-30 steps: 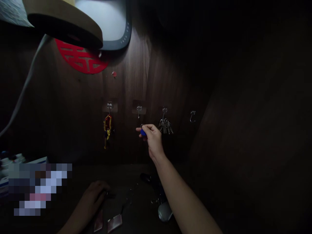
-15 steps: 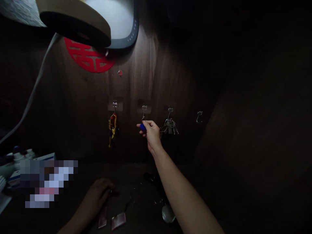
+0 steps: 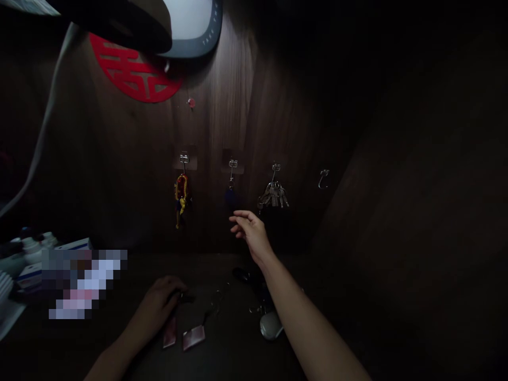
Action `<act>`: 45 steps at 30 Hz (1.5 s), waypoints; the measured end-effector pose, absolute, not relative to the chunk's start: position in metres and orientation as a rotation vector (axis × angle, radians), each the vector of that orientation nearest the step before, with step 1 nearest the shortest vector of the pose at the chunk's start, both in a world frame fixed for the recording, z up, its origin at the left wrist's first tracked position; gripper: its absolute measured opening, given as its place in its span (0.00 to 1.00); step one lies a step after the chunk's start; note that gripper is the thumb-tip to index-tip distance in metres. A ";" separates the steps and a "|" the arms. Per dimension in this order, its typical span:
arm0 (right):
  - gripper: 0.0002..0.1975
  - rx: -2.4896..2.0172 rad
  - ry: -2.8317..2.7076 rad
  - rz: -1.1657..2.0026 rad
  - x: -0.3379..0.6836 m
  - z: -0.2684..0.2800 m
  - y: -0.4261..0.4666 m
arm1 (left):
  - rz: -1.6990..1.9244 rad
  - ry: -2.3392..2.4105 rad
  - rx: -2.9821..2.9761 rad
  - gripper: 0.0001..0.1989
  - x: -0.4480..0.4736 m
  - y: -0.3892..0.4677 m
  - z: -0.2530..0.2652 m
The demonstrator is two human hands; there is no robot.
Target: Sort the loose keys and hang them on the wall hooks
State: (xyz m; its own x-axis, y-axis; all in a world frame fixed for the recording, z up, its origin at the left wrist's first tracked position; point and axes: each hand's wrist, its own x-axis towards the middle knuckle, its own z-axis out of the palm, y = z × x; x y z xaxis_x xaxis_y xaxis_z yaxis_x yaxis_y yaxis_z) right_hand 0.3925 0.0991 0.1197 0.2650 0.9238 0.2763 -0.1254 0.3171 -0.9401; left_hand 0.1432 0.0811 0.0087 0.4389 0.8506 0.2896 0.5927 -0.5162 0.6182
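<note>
A blue key fob (image 3: 230, 197) hangs by its ring from the second wall hook (image 3: 233, 165). Just below it, apart from it, is my right hand (image 3: 253, 233), open and empty with its fingers loosely extended. To its upper right, a bunch of keys (image 3: 273, 196) hangs on the third hook (image 3: 275, 168). My left hand (image 3: 164, 291) lies low on the dark tabletop, fingers curled round something small; a shiny bit and a dark piece show at the fingertips, too dim to name. Near it lie a pinkish tag (image 3: 170, 333) and a second pinkish rectangular tag (image 3: 193, 337).
A red and yellow braided cord (image 3: 181, 190) hangs on the left hook. The rightmost hook (image 3: 324, 179) bears nothing. A round silvery object (image 3: 271, 325) lies beside my right forearm. Bottles (image 3: 32, 248) and boxes stand at left. A lamp head (image 3: 130, 26) juts in above.
My right hand has let go of the blue key fob and moved down from it, leaving it hanging on the hook. The left hand stays in place. The view has shifted slightly.
</note>
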 end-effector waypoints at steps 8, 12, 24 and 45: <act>0.10 -1.168 -1.078 0.859 0.423 0.078 0.068 | 0.787 1.224 2.278 0.11 0.145 0.080 0.011; 0.10 -1.271 -1.100 0.840 0.439 0.061 0.053 | 0.796 1.228 2.282 0.11 0.144 0.082 0.009; 0.06 -1.599 -1.400 0.713 0.471 0.029 0.025 | 0.794 1.219 2.324 0.11 0.143 0.084 0.003; 0.15 -1.823 -1.993 0.778 0.471 0.054 -0.004 | 0.790 1.225 2.322 0.12 0.143 0.087 0.001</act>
State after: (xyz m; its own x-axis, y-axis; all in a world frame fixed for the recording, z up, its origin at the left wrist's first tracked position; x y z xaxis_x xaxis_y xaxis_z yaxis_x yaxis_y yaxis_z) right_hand 0.4711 -0.0036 0.0536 -0.1275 0.9847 -0.1189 0.8047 0.0326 -0.5928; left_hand 0.1432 0.0874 0.0008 0.4568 0.8394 0.2944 0.6150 -0.5371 0.5773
